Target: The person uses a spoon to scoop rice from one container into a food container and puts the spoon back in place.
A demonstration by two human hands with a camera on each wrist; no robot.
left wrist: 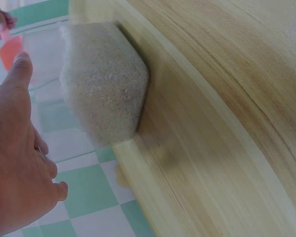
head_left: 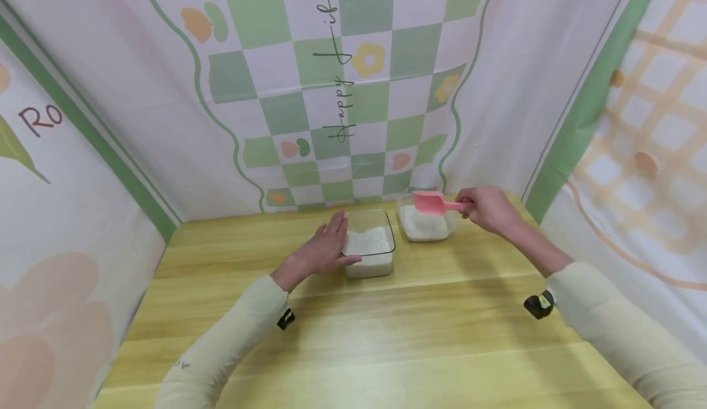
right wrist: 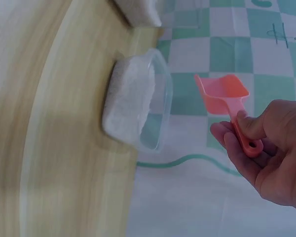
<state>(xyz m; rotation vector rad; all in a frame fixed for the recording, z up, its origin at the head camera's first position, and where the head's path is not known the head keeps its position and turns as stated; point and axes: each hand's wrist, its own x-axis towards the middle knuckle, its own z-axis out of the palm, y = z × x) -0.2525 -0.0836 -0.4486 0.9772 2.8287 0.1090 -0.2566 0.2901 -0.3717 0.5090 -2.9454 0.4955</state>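
- Wooden table (head_left: 386, 335) is carrying two clear containers near the back edge, w/ a checked green-and-white backdrop (head_left: 309, 89) hanging behind.
- Square container (head_left: 371, 246), holding white grains, is sitting centre-back; left hand (head_left: 323, 250) is resting flat against its left side, fingers straight, gripping nothing.
- Round container (head_left: 424, 223), also holding white grains, is standing just beside it to the right.
- Right hand (head_left: 488, 208) is pinching the handle of a pink scoop (head_left: 433, 202), holding it level over the round container, above the grains.
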